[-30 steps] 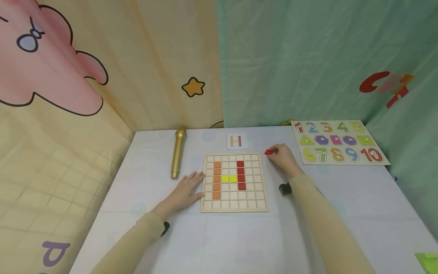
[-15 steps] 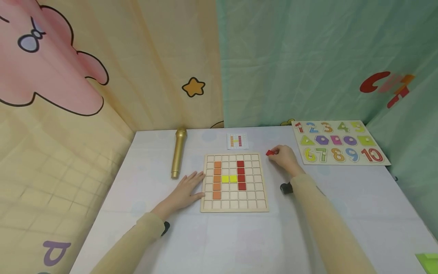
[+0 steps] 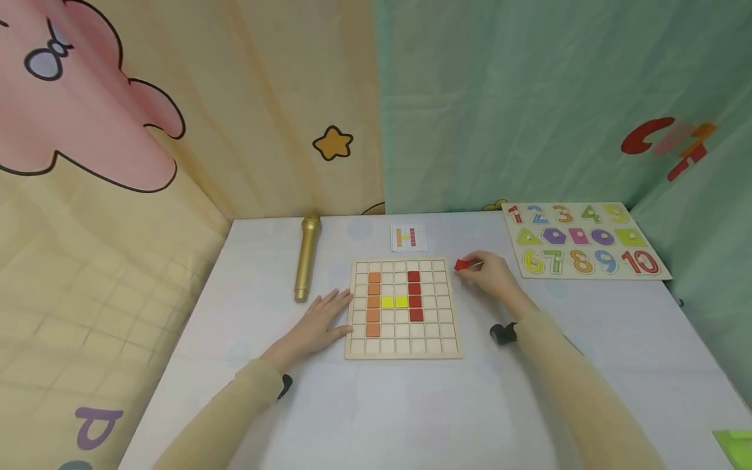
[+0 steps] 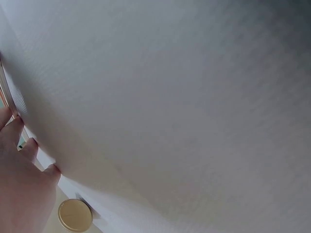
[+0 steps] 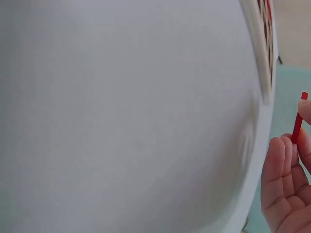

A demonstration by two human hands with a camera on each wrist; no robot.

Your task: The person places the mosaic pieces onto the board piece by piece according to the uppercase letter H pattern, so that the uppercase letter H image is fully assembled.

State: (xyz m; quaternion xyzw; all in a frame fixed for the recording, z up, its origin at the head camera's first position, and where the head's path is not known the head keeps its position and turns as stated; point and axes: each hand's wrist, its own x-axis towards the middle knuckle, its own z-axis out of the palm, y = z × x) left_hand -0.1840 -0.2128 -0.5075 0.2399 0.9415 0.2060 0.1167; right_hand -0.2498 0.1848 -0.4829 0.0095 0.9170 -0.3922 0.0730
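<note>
A wooden grid board [image 3: 404,353] lies on the table. It bears a column of orange tiles [image 3: 373,301], two yellow tiles [image 3: 394,302] and a column of red tiles [image 3: 415,288]. My left hand [image 3: 311,329] lies flat with spread fingers, their tips touching the board's left edge. Just off the board's upper right side, my right hand [image 3: 490,275] pinches a loose red square tile [image 3: 461,265] between thumb and fingers. In the right wrist view this red tile [image 5: 298,121] shows its thin edge. A small pattern card [image 3: 408,237] with the same colours lies behind the board.
A gold microphone [image 3: 306,258] lies left of the board. At the back right is a number and shape puzzle board [image 3: 578,241], near my right hand. Curtains [image 3: 499,104] hang behind the table. A green object [image 3: 734,449] shows at the lower right corner.
My right hand has turned slightly and the red tile's angle in its fingers has changed. The left hand stays at the board's edge. The head view has shifted a little.
</note>
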